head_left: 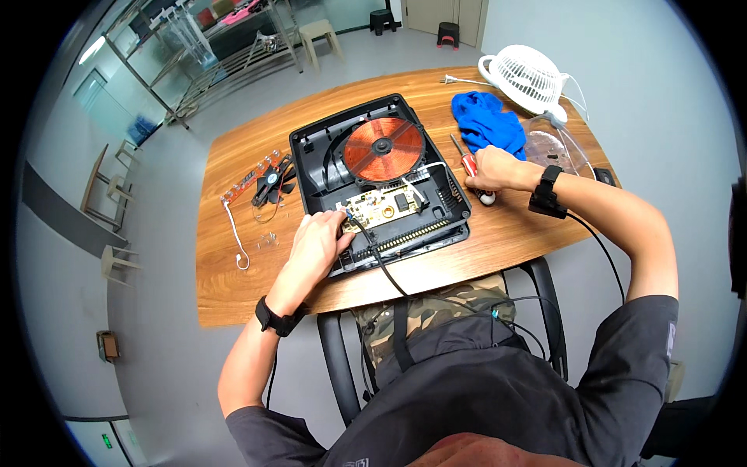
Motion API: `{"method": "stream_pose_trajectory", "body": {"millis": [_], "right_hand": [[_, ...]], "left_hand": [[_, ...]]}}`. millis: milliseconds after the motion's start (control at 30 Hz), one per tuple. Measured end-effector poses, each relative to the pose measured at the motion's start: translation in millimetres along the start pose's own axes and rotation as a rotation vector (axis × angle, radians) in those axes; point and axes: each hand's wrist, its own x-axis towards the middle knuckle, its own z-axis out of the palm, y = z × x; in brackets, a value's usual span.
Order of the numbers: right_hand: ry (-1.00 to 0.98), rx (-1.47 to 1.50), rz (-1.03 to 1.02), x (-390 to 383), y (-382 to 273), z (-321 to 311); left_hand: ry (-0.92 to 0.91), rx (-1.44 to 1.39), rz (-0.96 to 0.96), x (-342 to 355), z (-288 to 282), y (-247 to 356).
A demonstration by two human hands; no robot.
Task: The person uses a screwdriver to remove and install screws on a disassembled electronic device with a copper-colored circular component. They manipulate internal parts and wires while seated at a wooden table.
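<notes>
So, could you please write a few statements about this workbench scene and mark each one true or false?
1. The left hand rests on the near left corner of the opened black cooker housing. True.
2. The copper coil lies on the wooden table beside the housing. False: it sits inside the housing.
3. The right hand is at the red-handled screwdriver, right of the housing. True.
4. The white fan stands at the table's near left corner. False: it is at the far right.
5. The blue cloth lies near the fan. True.
</notes>
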Motion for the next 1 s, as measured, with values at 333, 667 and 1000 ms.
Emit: {"method": "stream_pose_trajectory", "body": {"millis": [333,667,1000], "right_hand": [[-0.051,-0.185,0.074,-6,-16,-29],[0.301,-0.072,-0.623,23,-90,-60],[0.076,-0.255,-0.495,50,-148,-20]], "left_hand": [[0.017,0.011,0.008,0,2,0],[0.075,-0.042,0.054,1,5,-5],[0.111,-0.054,0.048,0,5,-2]]}}
